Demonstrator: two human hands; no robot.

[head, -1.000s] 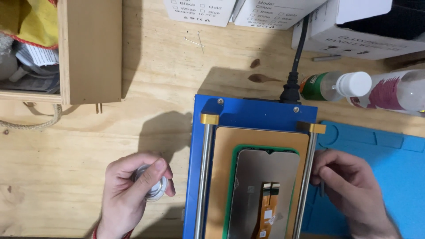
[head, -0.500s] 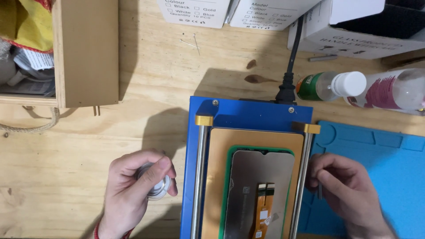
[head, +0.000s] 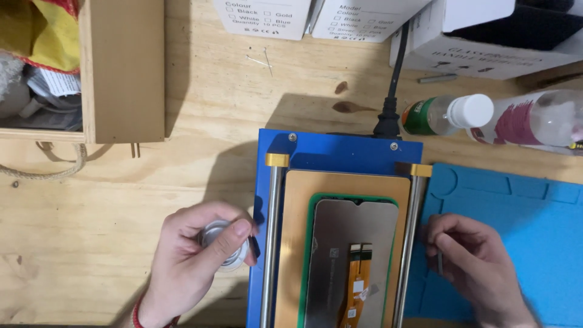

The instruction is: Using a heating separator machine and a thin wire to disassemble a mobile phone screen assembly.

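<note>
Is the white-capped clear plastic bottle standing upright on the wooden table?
No, the white-capped clear plastic bottle lies on its side on the wooden table, cap pointing right.

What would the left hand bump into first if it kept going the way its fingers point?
Probably the metal rail on the blue machine; the left hand, holding a small round tin, is nearly touching it already.

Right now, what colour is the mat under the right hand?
Blue; the mat under the right hand shows in the head view.
</note>
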